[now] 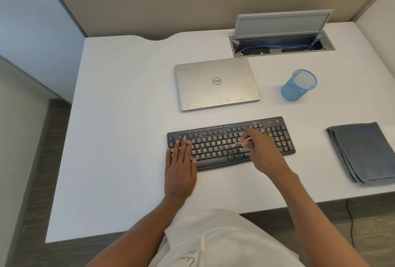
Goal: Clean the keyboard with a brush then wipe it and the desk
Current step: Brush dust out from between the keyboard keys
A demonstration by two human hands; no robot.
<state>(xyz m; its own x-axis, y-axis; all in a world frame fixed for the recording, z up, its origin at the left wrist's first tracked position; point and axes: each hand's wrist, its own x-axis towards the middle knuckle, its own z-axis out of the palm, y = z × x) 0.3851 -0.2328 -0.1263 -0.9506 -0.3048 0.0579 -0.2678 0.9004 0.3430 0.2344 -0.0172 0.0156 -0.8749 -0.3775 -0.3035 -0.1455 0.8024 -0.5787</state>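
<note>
A black keyboard (215,145) with dusty keys lies on the white desk (119,130) in front of me. My left hand (180,164) rests flat on its left end, fingers straight on the keys. My right hand (261,151) pinches a small brush (242,141) with a pale handle; its bristles touch the keys right of the middle. A folded grey cloth (363,153) lies on the desk to the right of the keyboard.
A closed silver laptop (215,84) sits behind the keyboard. A blue mesh cup (298,85) stands to its right. An open cable box (280,42) with blue cables is set into the desk at the back. Partition walls enclose the desk.
</note>
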